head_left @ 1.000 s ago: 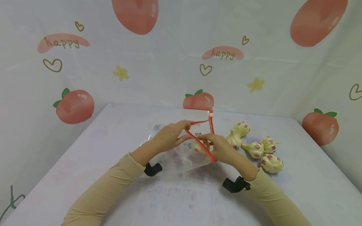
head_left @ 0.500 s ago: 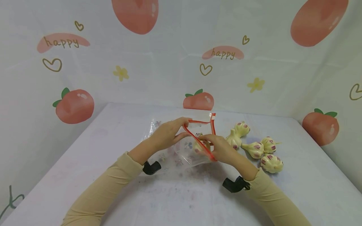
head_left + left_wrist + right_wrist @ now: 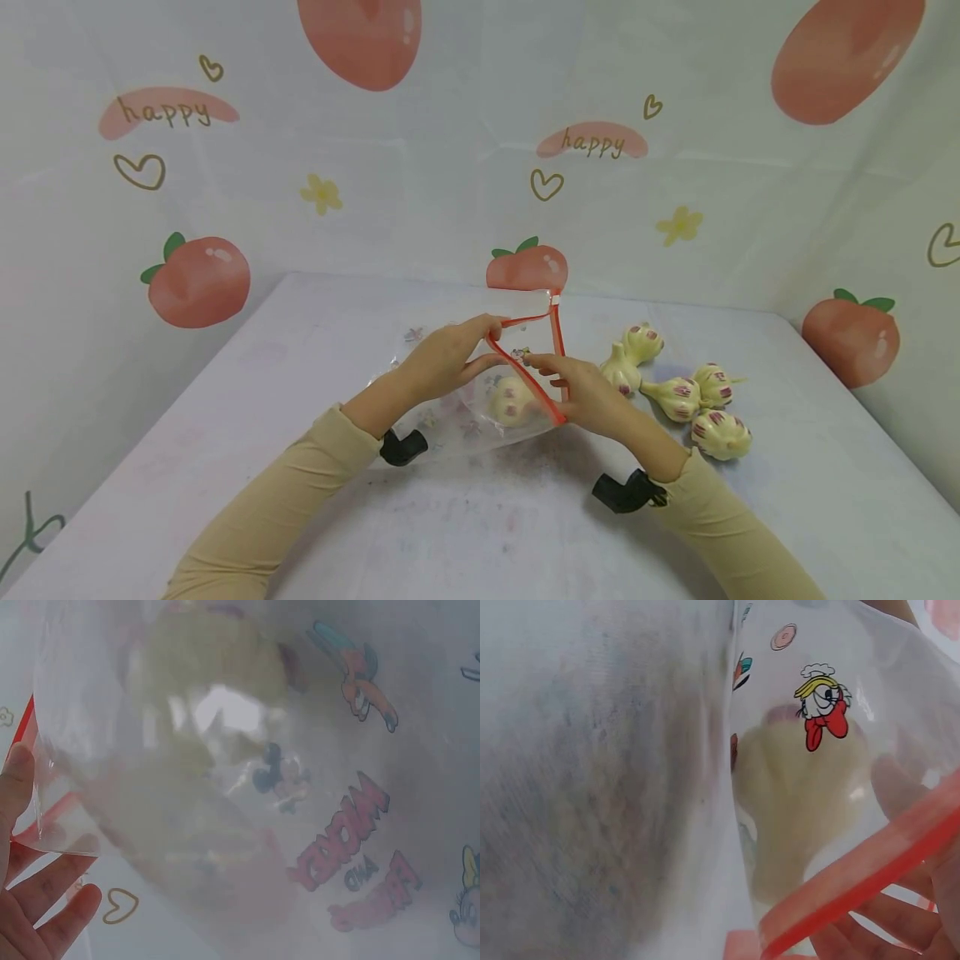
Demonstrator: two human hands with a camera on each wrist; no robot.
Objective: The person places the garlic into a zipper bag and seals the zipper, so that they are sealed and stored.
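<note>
A clear zip bag point(image 3: 468, 429) with cartoon prints and a red zip edge stands with its mouth held wide, facing right. My left hand point(image 3: 446, 358) pinches the near part of the red rim between thumb and fingers. Inside the bag, a garlic bulb point(image 3: 512, 402) with purple streaks sits low behind the plastic, and it also shows in the right wrist view. At the mouth is my right hand point(image 3: 588, 396), its fingers spread loosely, reaching in past the red edge point(image 3: 870, 870). Nothing lies between those fingers, and the bulb is apart from them.
Several more garlic bulbs point(image 3: 678, 398) lie grouped on the white table point(image 3: 480, 533) to the right of the bag. A white backdrop point(image 3: 450, 167) with fruit prints stands behind the table. Black camera mounts point(image 3: 626, 492) hang below the wrists.
My right hand has let go of the garlic bulb, which has moved left and down, deeper into the bag. The bag's far top corner has shifted slightly left.
</note>
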